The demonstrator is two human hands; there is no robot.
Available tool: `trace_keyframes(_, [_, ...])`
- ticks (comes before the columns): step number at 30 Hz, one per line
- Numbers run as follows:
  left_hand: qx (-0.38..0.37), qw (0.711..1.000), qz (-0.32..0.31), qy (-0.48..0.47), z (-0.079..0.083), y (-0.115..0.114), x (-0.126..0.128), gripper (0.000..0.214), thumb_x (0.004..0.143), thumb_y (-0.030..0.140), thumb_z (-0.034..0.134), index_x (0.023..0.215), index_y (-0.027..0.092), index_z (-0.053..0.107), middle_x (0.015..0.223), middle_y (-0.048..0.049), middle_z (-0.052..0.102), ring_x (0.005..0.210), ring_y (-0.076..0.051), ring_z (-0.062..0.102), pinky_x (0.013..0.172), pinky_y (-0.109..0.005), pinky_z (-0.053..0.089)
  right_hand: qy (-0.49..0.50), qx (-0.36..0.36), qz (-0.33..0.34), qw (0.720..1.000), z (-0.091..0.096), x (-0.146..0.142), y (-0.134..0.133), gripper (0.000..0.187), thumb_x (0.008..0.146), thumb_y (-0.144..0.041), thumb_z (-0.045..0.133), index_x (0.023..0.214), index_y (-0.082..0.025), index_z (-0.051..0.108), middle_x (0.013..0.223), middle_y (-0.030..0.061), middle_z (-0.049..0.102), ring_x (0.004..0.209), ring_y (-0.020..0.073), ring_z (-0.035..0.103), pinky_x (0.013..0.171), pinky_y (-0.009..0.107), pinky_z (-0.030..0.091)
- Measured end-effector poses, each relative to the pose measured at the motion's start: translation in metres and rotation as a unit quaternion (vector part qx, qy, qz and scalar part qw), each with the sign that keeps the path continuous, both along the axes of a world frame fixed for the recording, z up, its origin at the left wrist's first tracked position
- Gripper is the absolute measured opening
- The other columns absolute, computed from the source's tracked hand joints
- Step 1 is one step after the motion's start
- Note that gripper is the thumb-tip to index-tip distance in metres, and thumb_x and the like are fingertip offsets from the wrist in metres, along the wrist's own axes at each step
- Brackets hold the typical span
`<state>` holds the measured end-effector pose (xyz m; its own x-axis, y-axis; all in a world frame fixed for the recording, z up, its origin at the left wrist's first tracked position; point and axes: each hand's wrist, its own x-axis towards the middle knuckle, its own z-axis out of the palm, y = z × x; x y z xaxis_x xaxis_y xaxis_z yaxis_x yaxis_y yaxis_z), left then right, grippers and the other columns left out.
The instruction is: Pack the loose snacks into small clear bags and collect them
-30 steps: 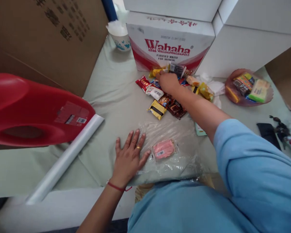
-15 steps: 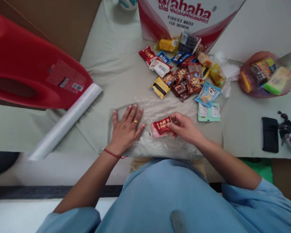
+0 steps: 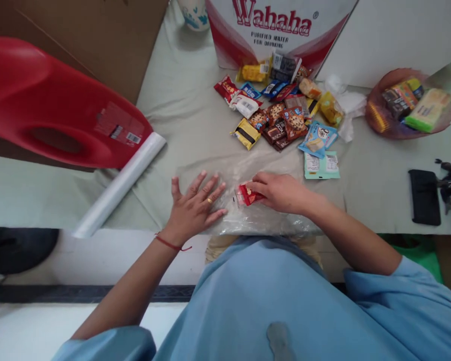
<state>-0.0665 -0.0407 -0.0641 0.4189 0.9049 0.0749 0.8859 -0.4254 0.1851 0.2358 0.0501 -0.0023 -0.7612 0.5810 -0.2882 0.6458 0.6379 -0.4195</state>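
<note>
My left hand (image 3: 194, 206) lies flat with spread fingers on the left part of a clear plastic sheet (image 3: 270, 220) at the table's near edge. My right hand (image 3: 280, 191) rests on the same sheet, its fingers closed on a small red snack packet (image 3: 247, 194). That packet lies over a pink packet, of which only a sliver shows. Behind the sheet a heap of several small snack packets (image 3: 281, 118) is spread across the pale green tablecloth (image 3: 188, 125).
A roll of clear plastic (image 3: 120, 184) lies at the left beside a red plastic stool (image 3: 56, 120). A Wahaha box (image 3: 274, 27) stands at the back. A bagged snack bundle (image 3: 409, 103) and a black pouch (image 3: 424, 196) are at the right.
My right hand came back from the snack heap carrying the red packet and set it on the pink packet on the sheet. My left hand stayed flat on the sheet.
</note>
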Motion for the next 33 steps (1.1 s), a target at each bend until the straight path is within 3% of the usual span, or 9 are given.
trace_keyframes(4, [0.001,0.997,0.076,-0.011,-0.011,-0.007,-0.004,0.074,0.107,0.058,0.053,0.174,0.038,0.028,0.178,-0.0104,0.037,0.169,-0.038,0.023,0.131,-0.074,-0.015,-0.005,0.01,-0.02,1.0,0.0,-0.008,-0.006,0.054,0.104,-0.036,0.066,0.156,-0.024,0.057,0.147,0.0132,0.065,0.114,0.0278,0.071,0.088,0.035,0.051])
trace_keyframes(8, [0.049,0.99,0.127,-0.025,-0.01,-0.012,-0.001,0.072,0.108,0.054,0.053,0.173,0.029,0.034,0.18,-0.0137,0.029,0.171,-0.039,0.016,0.133,-0.075,-0.007,-0.041,0.016,-0.028,0.999,-0.002,-0.018,-0.011,0.055,0.106,-0.039,0.064,0.157,-0.019,0.056,0.152,0.0163,0.062,0.116,0.0292,0.071,0.088,0.035,0.051])
trace_keyframes(13, [0.083,0.996,0.011,-0.031,-0.002,-0.014,0.011,0.044,0.111,0.035,0.049,0.153,0.038,0.06,0.16,0.0022,0.064,0.164,-0.029,0.039,0.137,-0.066,-0.009,-0.04,0.035,-0.026,0.998,-0.007,-0.017,-0.017,0.058,0.102,-0.034,0.069,0.157,-0.017,0.056,0.154,0.0174,0.063,0.127,0.0336,0.068,0.093,0.038,0.053])
trace_keyframes(16, [0.031,0.999,-0.024,-0.03,-0.002,-0.007,0.021,0.041,0.113,0.034,0.045,0.148,0.035,0.065,0.151,0.0003,0.071,0.16,-0.03,0.046,0.135,-0.07,-0.013,-0.04,0.041,-0.035,0.998,-0.01,-0.015,-0.021,0.062,0.101,-0.032,0.07,0.159,-0.018,0.053,0.161,0.0179,0.057,0.133,0.0348,0.065,0.095,0.039,0.054])
trace_keyframes(22, [0.02,0.989,0.14,-0.042,-0.005,0.003,0.024,0.046,0.111,0.039,0.045,0.154,0.029,0.06,0.164,-0.0114,0.058,0.166,-0.038,0.032,0.129,-0.08,-0.013,-0.054,0.017,-0.047,0.997,-0.006,-0.017,-0.019,0.061,0.102,-0.031,0.07,0.159,-0.018,0.053,0.161,0.0149,0.058,0.129,0.0324,0.067,0.095,0.037,0.053])
trace_keyframes(24, [0.032,0.984,0.166,-0.058,-0.005,0.003,0.021,0.055,0.108,0.039,0.052,0.162,0.029,0.051,0.173,-0.0143,0.046,0.169,-0.04,0.024,0.131,-0.079,-0.009,-0.053,0.018,-0.043,0.998,-0.005,-0.017,-0.017,0.06,0.101,-0.032,0.07,0.158,-0.018,0.054,0.16,0.0151,0.058,0.126,0.032,0.068,0.093,0.037,0.052])
trace_keyframes(27, [0.054,0.988,0.126,-0.07,-0.004,0.002,0.018,0.064,0.105,0.036,0.057,0.168,0.034,0.043,0.18,-0.0105,0.034,0.171,-0.039,0.016,0.132,-0.075,-0.013,-0.043,0.035,-0.027,0.998,-0.004,-0.018,-0.015,0.056,0.102,-0.033,0.067,0.155,-0.016,0.056,0.156,0.0161,0.061,0.12,0.0316,0.07,0.089,0.037,0.052])
trace_keyframes(30, [0.028,0.998,0.018,-0.055,-0.004,0.004,0.02,0.057,0.108,0.028,0.05,0.163,0.043,0.048,0.171,-0.0022,0.051,0.168,-0.032,0.029,0.132,-0.072,-0.018,-0.056,0.045,-0.018,0.997,-0.003,-0.017,-0.015,0.05,0.103,-0.032,0.063,0.15,-0.016,0.06,0.151,0.0164,0.063,0.112,0.0307,0.072,0.082,0.037,0.051])
trace_keyframes(33, [-0.025,0.998,-0.019,-0.046,-0.006,0.01,0.023,0.054,0.111,0.031,0.042,0.165,0.039,0.047,0.166,-0.0049,0.056,0.162,-0.031,0.042,0.132,-0.074,-0.013,-0.071,0.05,-0.018,0.996,-0.004,-0.013,-0.014,0.049,0.102,-0.032,0.062,0.149,-0.017,0.061,0.149,0.016,0.064,0.109,0.0302,0.073,0.079,0.037,0.05])
